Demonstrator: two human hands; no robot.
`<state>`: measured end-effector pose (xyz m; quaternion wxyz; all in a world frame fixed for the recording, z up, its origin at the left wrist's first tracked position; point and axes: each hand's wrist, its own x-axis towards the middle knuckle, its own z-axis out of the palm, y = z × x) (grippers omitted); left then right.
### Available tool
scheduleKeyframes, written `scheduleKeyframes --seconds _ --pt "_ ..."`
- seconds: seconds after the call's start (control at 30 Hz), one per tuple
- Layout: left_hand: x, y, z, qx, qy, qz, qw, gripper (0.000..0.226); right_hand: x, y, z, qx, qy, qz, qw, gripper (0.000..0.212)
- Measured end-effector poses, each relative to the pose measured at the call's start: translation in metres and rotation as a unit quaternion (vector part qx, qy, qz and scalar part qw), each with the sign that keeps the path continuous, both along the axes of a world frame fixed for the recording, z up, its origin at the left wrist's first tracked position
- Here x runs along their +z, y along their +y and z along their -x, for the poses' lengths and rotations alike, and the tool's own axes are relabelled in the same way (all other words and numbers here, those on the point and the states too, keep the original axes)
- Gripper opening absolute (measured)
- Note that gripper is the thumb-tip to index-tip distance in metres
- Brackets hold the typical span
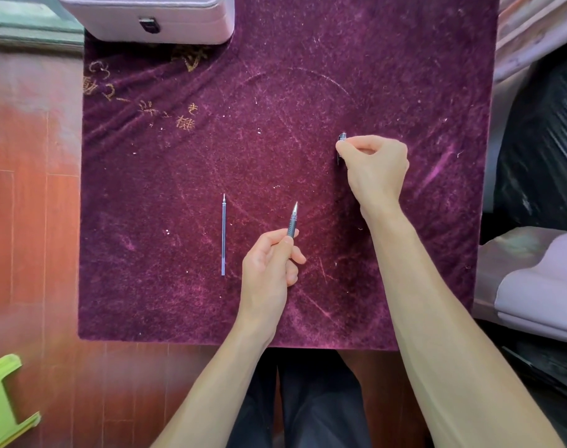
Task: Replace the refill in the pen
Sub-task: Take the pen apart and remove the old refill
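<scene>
Forearms: both bare, reaching up from the lower edge over dark trousers and onto the cloth.
Left hand (269, 263): its grip is closed round the pen (292, 221), fingers wrapped on the dark rubbered section, the silver tip pointing away from the person and slightly right.
Right hand (376, 169): further out and to the right, fingertips pinched shut on a small pen cap (341, 147); only its clear and metallic end shows past the thumb, the remainder hidden.
Refill (223, 236): a thin bluish tube lying flat on the cloth, just left of the left hand and apart from it, its fine point facing away from the person.
Cloth (388, 76): deep purple velvet spread over the desk, creased at the far left where gold lettering shows.
Box (185, 17): pale lilac with a dark clasp, sitting on the cloth's far left corner.
Stool (1, 402): lime green, on the reddish wooden floor at lower left.
</scene>
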<state>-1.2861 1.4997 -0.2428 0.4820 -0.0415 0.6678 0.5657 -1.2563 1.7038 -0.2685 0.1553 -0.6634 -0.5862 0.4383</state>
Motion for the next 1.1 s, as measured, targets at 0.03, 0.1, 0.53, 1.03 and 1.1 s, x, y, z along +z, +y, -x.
scheduleKeyframes --seconds 0.03,0.1,0.53,1.03,1.1 --pt "0.0 0.0 0.0 0.0 -0.001 0.001 1.0 0.021 -0.001 0.001 0.0 0.005 -0.003 -0.002 1.0 0.009" --pt "-0.001 0.001 -0.001 0.002 -0.002 0.002 1.0 0.021 -0.002 0.001 0.0 0.01 -0.007 -0.004 1.0 0.01" --pt "-0.002 0.003 -0.005 0.007 -0.016 0.002 1.0 0.021 0.008 0.001 -0.005 -0.019 0.013 0.008 1.0 0.019" --pt "0.005 -0.009 -0.011 0.009 -0.026 -0.015 0.999 0.023 0.029 -0.113 -0.053 0.026 0.174 0.262 0.949 0.026" --pt "0.003 -0.013 -0.01 -0.01 -0.01 -0.008 1.0 0.023 0.027 -0.111 -0.055 0.021 0.18 0.259 0.949 0.022"
